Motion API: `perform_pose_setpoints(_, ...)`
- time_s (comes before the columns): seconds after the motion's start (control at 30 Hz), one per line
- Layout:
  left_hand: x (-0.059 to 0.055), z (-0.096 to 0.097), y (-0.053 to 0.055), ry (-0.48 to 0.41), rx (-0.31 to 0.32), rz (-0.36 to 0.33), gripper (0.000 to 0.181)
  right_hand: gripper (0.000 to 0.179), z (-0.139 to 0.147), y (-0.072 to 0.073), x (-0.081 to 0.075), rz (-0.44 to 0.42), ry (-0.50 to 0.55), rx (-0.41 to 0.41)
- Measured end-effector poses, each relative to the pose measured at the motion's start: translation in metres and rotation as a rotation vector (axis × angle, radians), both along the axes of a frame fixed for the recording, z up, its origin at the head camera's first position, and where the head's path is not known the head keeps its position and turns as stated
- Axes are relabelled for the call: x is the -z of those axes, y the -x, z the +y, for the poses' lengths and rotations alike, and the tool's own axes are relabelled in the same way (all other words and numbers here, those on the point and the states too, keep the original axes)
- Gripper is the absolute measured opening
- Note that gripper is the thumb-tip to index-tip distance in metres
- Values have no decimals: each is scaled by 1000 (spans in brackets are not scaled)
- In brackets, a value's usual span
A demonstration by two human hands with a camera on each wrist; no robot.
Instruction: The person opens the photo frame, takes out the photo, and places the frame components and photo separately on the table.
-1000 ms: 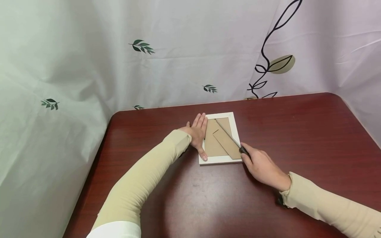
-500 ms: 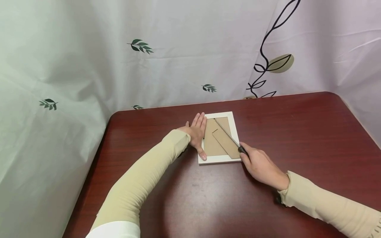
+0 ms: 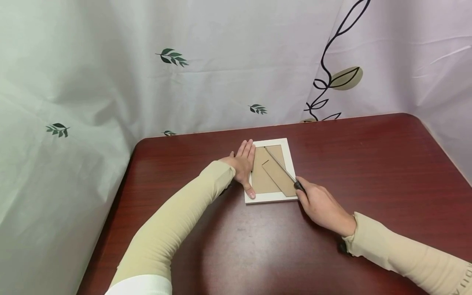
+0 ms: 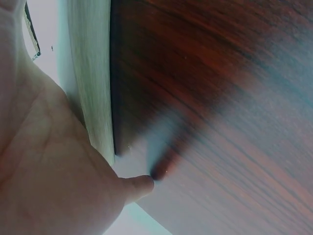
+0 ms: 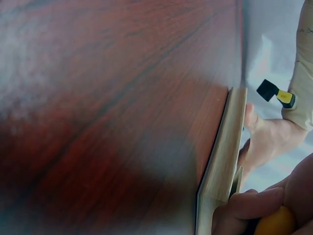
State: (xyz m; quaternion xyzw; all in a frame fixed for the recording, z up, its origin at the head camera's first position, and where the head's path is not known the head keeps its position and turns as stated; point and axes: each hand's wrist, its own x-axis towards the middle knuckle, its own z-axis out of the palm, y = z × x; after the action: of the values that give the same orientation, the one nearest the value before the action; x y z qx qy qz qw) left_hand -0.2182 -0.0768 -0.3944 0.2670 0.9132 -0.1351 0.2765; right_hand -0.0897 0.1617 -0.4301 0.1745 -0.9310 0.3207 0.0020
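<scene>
A white picture frame (image 3: 268, 198) lies face down on the table, with its brown backing board (image 3: 260, 178) and slanted stand flap (image 3: 279, 176) uppermost. My left hand (image 3: 243, 166) rests along the frame's left side, fingers straight and thumb over the near left corner. In my right hand (image 3: 324, 205) I grip a screwdriver by its dark handle (image 3: 299, 186); the right wrist view also shows a yellow part of the handle (image 5: 277, 223). Its thin metal shaft (image 3: 279, 164) slants across the backing, the tip at the board's far edge. Whether the tip touches anything is too small to tell.
The frame stands on a reddish-brown wooden table (image 3: 368, 164). Behind and left of the table hangs a pale curtain (image 3: 221, 61) with leaf prints. A black-and-yellow wrist device (image 5: 276, 93) sits on the left forearm in the right wrist view.
The whole head view has drifted very slightly. Both hands, the frame and the screwdriver keep the same arrangement.
</scene>
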Motion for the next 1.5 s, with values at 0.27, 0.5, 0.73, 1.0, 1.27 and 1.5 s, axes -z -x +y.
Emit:
perform_pose_setpoints(0.27,2,0,0,-4,-1,3,164,39,0,0,0,10,-6,2)
perform_pose_setpoints(0.5,4,0,2,-5,-6,-2,165,39,0,1,2,19,-12,2)
perform_pose_setpoints(0.73,2,-1,1,-25,-16,-7,165,40,0,0,3,23,-18,7)
perform_pose_setpoints(1.0,1,-1,0,-44,-24,-10,165,40,-1,0,2,22,-23,7)
perform_pose_setpoints(1.27,0,-1,1,-45,-28,-17,165,38,-1,1,4,39,-25,3)
perform_pose_setpoints(1.5,-1,-1,1,-42,-28,-19,166,37,-1,2,4,41,-29,-2)
